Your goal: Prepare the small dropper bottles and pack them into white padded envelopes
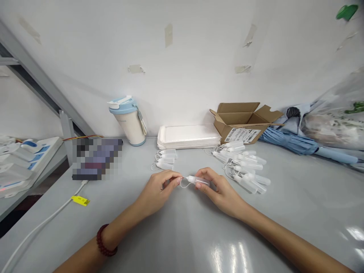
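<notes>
A small clear plastic dropper bottle (202,181) with a thin tip lies level just above the grey table, its tip pointing left. The fingers of my right hand (220,189) are closed around its body. My left hand (159,189) pinches at the tip's end, where a thin white tether (185,186) loops back from the bottle's neck. The tip cap between those fingertips is mostly hidden; a speck of red shows there. Behind my left hand several similar bottles (166,160) lie in a short column. To the right of my right hand is a loose pile of such bottles (247,167).
Against the wall lie stacked white flat packs (189,135) and an open cardboard box (241,127). A tumbler (129,123) stands at back left. A blurred-out phone (98,161) with a white cable (48,220) is on the left. A folded blue umbrella (292,142) lies right.
</notes>
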Motion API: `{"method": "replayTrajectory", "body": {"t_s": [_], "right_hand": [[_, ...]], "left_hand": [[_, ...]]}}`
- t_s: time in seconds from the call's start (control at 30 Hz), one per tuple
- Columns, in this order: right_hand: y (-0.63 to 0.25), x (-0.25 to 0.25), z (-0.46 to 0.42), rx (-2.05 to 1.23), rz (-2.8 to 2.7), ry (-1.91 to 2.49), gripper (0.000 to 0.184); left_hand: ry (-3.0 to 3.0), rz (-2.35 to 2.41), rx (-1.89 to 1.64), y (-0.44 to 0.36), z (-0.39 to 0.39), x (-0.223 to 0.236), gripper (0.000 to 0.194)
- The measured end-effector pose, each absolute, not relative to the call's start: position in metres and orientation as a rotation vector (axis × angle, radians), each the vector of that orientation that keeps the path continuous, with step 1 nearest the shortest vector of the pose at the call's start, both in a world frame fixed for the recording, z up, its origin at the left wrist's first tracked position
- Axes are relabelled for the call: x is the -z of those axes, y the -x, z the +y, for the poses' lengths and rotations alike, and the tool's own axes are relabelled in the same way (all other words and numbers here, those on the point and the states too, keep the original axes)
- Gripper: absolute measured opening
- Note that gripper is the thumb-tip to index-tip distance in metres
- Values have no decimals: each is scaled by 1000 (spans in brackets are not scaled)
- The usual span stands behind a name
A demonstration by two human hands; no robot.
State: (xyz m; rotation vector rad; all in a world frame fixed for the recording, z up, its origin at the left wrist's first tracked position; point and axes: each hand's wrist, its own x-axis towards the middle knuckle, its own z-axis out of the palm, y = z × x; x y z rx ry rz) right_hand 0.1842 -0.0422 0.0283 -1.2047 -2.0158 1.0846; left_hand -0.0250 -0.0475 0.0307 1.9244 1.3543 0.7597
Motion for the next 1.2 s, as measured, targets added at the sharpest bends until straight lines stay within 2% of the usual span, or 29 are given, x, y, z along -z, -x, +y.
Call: {"method": "replayTrajectory", "body": {"t_s": [1.2], "right_hand": [[-185,-28,-44,-1074,-2048,1191,20]], "left_hand": [[-1893,1322,-731,26,-49,-29,26]]}}
